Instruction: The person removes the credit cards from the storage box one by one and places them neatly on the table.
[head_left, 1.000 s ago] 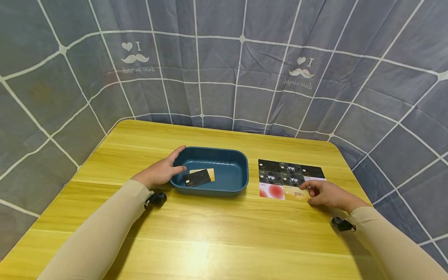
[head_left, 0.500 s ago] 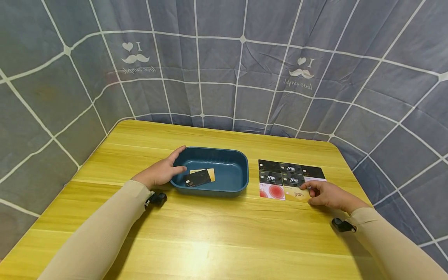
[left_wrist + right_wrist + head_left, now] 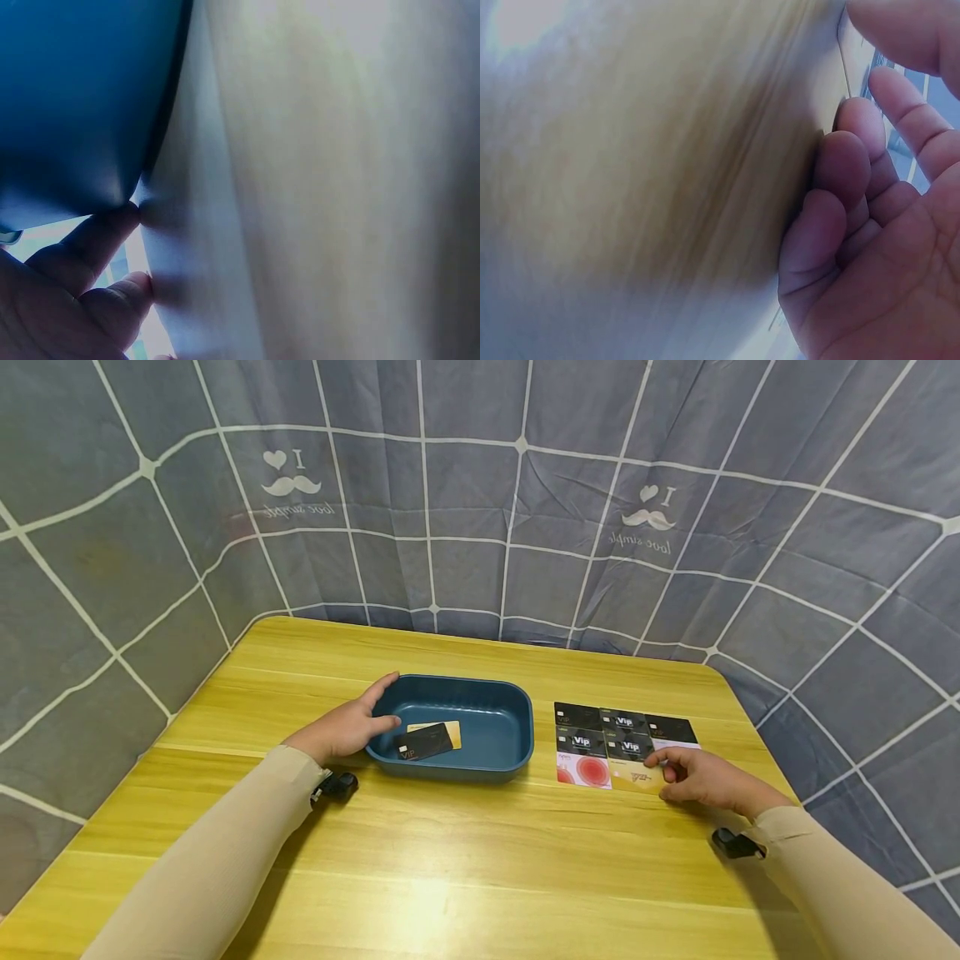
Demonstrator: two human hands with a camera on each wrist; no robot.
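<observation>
Cards (image 3: 624,742) lie face up in a tidy grid on the yellow wooden counter (image 3: 465,868), just right of the dark blue tray (image 3: 480,693); two more, a black VIP card (image 3: 422,743) partly over a gold card (image 3: 447,731), already sit on the tray's floor; judging by that, the step in hand is lifting the next card off the grid, with most of the moving yet to do; the right hand (image 3: 708,779) rests at the grid's near right corner, its fingertips on the edge of the gold card in the front row (image 3: 636,776), fingers curled loosely and thumb beside them; the grip does not look closed on the card yet, and the right wrist view shows only bent fingers against the wood, with no card pinched; the left hand (image 3: 347,727) steadies the tray, thumb hooked over the left rim and fingers lying along the outer wall, a holding grip on the tray; the next move, as I judge it, calls for prising up the thin card's edge with a fingertip or sliding it clear of its neighbours, since it lies flat and touches the cards beside it; a careless drag could shift the pink card (image 3: 584,769) next to it.
</observation>
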